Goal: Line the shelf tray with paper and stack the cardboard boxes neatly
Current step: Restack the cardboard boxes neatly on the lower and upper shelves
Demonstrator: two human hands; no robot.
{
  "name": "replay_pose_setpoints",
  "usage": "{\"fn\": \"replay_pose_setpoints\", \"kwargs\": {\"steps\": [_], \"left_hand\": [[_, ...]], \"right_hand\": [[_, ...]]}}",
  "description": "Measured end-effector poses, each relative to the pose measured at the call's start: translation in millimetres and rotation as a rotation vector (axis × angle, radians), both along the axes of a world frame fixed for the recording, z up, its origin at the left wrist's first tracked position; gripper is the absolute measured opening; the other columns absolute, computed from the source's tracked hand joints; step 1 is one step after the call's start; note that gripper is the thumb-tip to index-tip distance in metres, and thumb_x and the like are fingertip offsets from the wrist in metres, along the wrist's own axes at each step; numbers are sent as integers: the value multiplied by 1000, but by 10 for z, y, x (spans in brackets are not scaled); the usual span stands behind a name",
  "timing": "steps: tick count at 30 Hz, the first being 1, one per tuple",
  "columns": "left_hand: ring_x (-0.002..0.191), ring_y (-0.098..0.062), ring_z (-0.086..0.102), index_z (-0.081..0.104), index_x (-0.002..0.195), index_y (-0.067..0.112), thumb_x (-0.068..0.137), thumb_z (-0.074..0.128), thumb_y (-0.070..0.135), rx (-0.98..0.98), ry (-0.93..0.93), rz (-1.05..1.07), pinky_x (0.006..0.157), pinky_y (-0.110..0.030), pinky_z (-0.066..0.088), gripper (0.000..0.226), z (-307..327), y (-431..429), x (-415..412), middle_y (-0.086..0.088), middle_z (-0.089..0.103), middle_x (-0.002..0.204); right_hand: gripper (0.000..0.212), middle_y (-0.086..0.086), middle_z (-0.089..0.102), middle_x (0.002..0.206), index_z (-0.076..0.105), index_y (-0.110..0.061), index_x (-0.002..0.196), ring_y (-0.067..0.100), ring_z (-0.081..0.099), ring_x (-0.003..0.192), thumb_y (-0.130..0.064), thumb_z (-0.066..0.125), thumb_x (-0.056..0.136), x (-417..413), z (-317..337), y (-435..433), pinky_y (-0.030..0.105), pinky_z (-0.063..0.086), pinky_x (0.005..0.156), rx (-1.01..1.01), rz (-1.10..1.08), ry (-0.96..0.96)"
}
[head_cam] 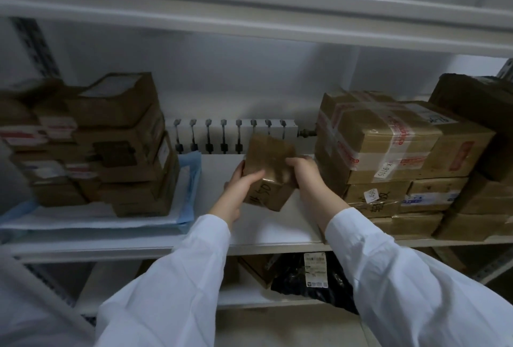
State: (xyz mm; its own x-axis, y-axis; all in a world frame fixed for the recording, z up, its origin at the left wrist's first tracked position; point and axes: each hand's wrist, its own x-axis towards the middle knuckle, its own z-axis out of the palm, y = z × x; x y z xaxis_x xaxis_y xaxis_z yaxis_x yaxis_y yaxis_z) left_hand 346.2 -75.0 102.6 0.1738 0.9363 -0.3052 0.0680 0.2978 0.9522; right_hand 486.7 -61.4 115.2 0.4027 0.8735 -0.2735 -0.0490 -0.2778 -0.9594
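Now gripping a small cardboard box [268, 171] from both sides, left hand [241, 185] on its left face, right hand [305, 173] on its right edge, fingers [256, 175] of each curled and clamped on the cardboard. Holding it tilted, above the bare white middle stretch of the shelf [277, 224], between the two piles. Showing handwritten marks on its lower front face, too blurred to read. Sitting at left on blue-edged paper [188, 180]: a stack of boxes [116, 146], several layers high. Standing at right directly on the shelf: a taped stack of boxes [394, 152], just beside the right hand. Wearing white sleeves [177, 277] on both arms. Showing behind the held box a white radiator [230, 135] against the wall. Lying on the lower shelf: a black bag [305, 277] with a label.
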Motion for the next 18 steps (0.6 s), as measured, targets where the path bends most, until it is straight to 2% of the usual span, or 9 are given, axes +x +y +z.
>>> {"fn": "replay_pose_setpoints", "kwargs": {"steps": [2,4,7,8,10,14,18], "left_hand": [[135,-29,34,30,142,41,68,71,55,37,-12,16,113,-49,26,86,79,-6,-148,-3,35,149],[140,-30,26,23,146,41,76,69,50,77,-29,54,112,-49,22,84,224,-55,-270,-3,27,153],[133,-27,39,24,147,34,86,66,32,128,-139,114,105,-39,33,75,378,-35,-469,-2,40,146],[129,-26,45,26,147,30,86,66,28,138,-187,129,106,-38,37,73,424,-19,-532,-4,44,143],[123,-26,52,30,145,27,86,65,25,186,-238,162,104,-41,42,68,534,-6,-695,-6,51,138],[120,-19,52,32,142,33,85,61,46,290,-175,232,94,-38,45,65,801,-3,-994,3,54,132],[132,-24,42,28,145,32,78,60,62,392,-73,285,105,-43,39,80,1064,7,-1254,-1,44,145]], "right_hand": [[47,15,56,127,42,-7,135,32,56,114,-17,54,92,-144,129,-5,38,48,91,55,8,11],[45,13,54,126,41,-5,133,31,54,115,-16,55,92,-303,254,-24,38,45,94,98,24,-2],[32,12,58,116,49,-6,120,26,58,98,-14,57,90,-558,454,-62,34,46,82,160,75,-26],[28,11,60,110,51,-6,116,23,59,90,-13,57,90,-639,525,-78,33,45,78,187,95,-21],[30,10,63,104,54,-5,119,24,60,88,-13,58,90,-813,669,-94,33,47,76,247,133,-8],[30,7,66,108,54,-17,118,25,64,97,-24,59,89,-1153,933,-111,41,53,84,405,213,61],[27,7,65,113,53,-20,117,26,64,102,-23,59,90,-1461,1129,-101,42,54,87,527,298,178]]}}
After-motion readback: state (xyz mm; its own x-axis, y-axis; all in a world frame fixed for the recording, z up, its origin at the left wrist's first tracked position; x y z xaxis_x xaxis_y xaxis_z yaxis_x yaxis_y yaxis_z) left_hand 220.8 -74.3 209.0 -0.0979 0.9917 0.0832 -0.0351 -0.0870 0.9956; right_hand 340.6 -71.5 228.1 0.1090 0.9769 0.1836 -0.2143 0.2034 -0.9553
